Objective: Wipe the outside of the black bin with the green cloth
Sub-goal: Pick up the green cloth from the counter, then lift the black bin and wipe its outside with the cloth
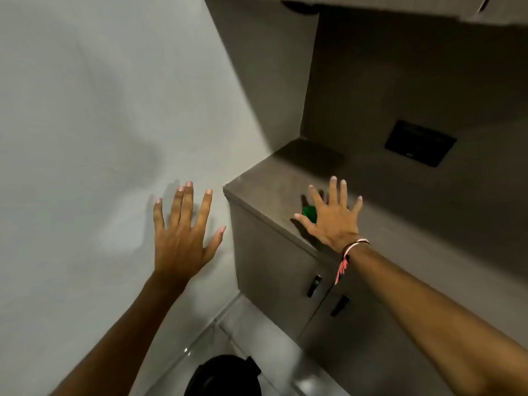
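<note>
The green cloth [310,213] lies on the brown cabinet top [265,190], mostly hidden behind my right hand [333,217]. That hand is spread flat with fingers apart, hovering over the cloth; I cannot tell whether it touches it. My left hand [183,232] is also spread wide, held up in front of the pale wall and holding nothing. The round black bin [224,377] stands on the floor at the bottom edge, below and between my forearms, only its top showing.
A pale wall [100,124] fills the left. The brown cabinet has two doors with dark handles [314,285]. A black flush plate [420,142] is set in the brown back wall. Glossy floor tiles [257,324] surround the bin.
</note>
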### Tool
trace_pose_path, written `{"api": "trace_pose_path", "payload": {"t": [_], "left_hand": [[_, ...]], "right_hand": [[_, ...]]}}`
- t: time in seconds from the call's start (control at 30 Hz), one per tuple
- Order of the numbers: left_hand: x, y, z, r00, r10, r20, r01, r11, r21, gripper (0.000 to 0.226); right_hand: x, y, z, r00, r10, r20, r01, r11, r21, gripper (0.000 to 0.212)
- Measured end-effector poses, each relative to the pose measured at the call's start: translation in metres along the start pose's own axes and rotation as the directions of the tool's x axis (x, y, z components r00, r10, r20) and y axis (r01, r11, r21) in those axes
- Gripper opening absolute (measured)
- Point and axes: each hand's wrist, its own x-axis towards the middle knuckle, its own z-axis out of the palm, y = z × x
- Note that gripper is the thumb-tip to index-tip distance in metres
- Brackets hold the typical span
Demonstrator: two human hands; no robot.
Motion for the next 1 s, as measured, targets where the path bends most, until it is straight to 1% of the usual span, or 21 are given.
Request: {"api": "trace_pose_path", "payload": {"t": [0.03,0.1,0.17,0.23,0.3,0.37,0.4,0.47,0.5,0.53,0.57,0.6,0.67,0.73,0.77,0.8,0.83,0.87,0.9,0.93,1.0], "left_hand": [[-0.004,0.010,0.009,1.000,-0.003,0.025,0.004,1.000,-0.020,0.080],[-0.012,0.026,0.027,0.999,0.017,0.032,-0.016,0.999,-0.034,0.077],[-0.028,0.041,0.047,0.999,0.033,0.015,-0.032,0.999,-0.024,0.077],[-0.044,0.053,0.066,0.997,0.030,0.066,-0.028,0.999,-0.038,0.078],[-0.066,0.060,0.083,0.995,0.024,0.102,-0.019,0.999,-0.047,0.078],[-0.094,0.065,0.107,0.984,0.020,0.177,-0.010,0.999,-0.054,0.077],[-0.110,0.067,0.123,0.979,0.019,0.202,-0.008,0.998,-0.057,0.077],[-0.142,0.069,0.159,0.958,0.032,0.286,-0.007,0.996,-0.086,0.078],[-0.160,0.072,0.183,0.937,0.048,0.345,-0.008,0.993,-0.116,0.079],[-0.180,0.076,0.209,0.927,0.065,0.369,-0.017,0.991,-0.130,0.080],[-0.201,0.082,0.237,0.905,0.086,0.416,-0.020,0.987,-0.162,0.080],[-0.222,0.089,0.267,0.884,0.108,0.455,-0.027,0.983,-0.182,0.081],[-0.252,0.107,0.316,0.840,0.199,0.505,-0.084,0.967,-0.241,0.080],[-0.274,0.130,0.372,0.802,0.297,0.518,-0.147,0.939,-0.310,0.070],[-0.286,0.143,0.402,0.774,0.355,0.525,-0.187,0.920,-0.345,0.065],[-0.287,0.153,0.422,0.719,0.407,0.563,-0.227,0.904,-0.363,0.063],[-0.299,0.162,0.452,0.642,0.435,0.631,-0.235,0.895,-0.378,0.063],[-0.313,0.169,0.482,0.559,0.424,0.713,-0.224,0.905,-0.363,0.064],[-0.319,0.173,0.499,0.521,0.405,0.751,-0.213,0.914,-0.345,0.063],[-0.330,0.173,0.512,0.512,0.385,0.768,-0.207,0.923,-0.324,0.062],[-0.350,0.163,0.524,0.556,0.353,0.752,-0.177,0.935,-0.308,0.056]], "right_hand": [[0.001,0.009,0.010,0.995,0.052,0.082,-0.056,0.997,0.052,0.089],[0.003,0.020,0.029,0.988,0.100,0.116,-0.115,0.985,0.127,0.082],[-0.001,0.022,0.043,0.991,0.130,0.031,-0.133,0.983,0.128,0.067],[-0.003,0.015,0.048,0.991,0.124,-0.038,-0.120,0.987,0.108,0.057],[-0.009,0.004,0.046,0.995,0.084,-0.059,-0.077,0.991,0.105,0.056],[-0.026,-0.009,0.049,0.995,-0.013,-0.099,0.024,0.993,0.115,0.057],[-0.041,-0.018,0.054,0.989,-0.067,-0.135,0.087,0.986,0.143,0.057],[-0.080,-0.038,0.072,0.954,-0.127,-0.270,0.193,0.953,0.235,0.054],[-0.103,-0.049,0.092,0.935,-0.139,-0.326,0.235,0.932,0.275,0.049],[-0.127,-0.062,0.118,0.925,-0.144,-0.353,0.261,0.913,0.314,0.044],[-0.152,-0.074,0.150,0.932,-0.142,-0.333,0.262,0.899,0.350,0.044],[-0.177,-0.084,0.186,0.952,-0.130,-0.276,0.235,0.891,0.390,0.045],[-0.225,-0.097,0.261,0.991,-0.073,-0.110,0.116,0.880,0.461,0.041],[-0.268,-0.103,0.338,0.991,0.028,0.135,-0.096,0.843,0.529,0.042],[-0.285,-0.102,0.376,0.966,0.076,0.247,-0.209,0.794,0.571,0.051],[-0.298,-0.098,0.400,0.939,0.126,0.320,-0.307,0.726,0.616,0.067],[-0.315,-0.092,0.433,0.900,0.164,0.403,-0.402,0.667,0.627,0.074],[-0.331,-0.086,0.467,0.847,0.185,0.498,-0.499,0.597,0.628,0.071],[-0.338,-0.080,0.487,0.805,0.200,0.558,-0.565,0.545,0.620,0.060],[-0.344,-0.075,0.505,0.775,0.204,0.599,-0.603,0.521,0.604,0.049],[-0.350,-0.070,0.537,0.730,0.195,0.654,-0.644,0.515,0.566,0.042]]}}
